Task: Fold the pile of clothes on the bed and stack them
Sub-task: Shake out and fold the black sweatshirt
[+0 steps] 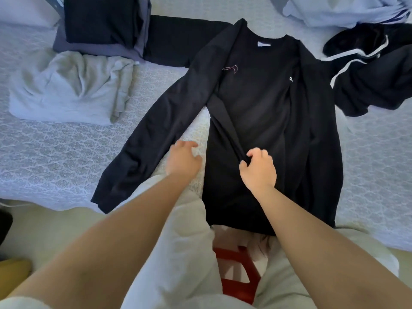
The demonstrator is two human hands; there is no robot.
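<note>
A black long-sleeved top (pixel 263 121) is lying flat on the bed (pixel 66 157), mid-fold. The right hand (pixel 258 169) is pinching its folded side edge; the left hand (pixel 182 159) is hovering open beside it. Next, the outstretched sleeve (pixel 156 130) likely needs folding inward.

A red-framed object (pixel 239 277) shows low in the middle (what it is cannot be told); a yellow-brown thing (pixel 13 272) sits at the lower left edge; above it, a dark shape (pixel 5 224) meets the frame's border.
</note>
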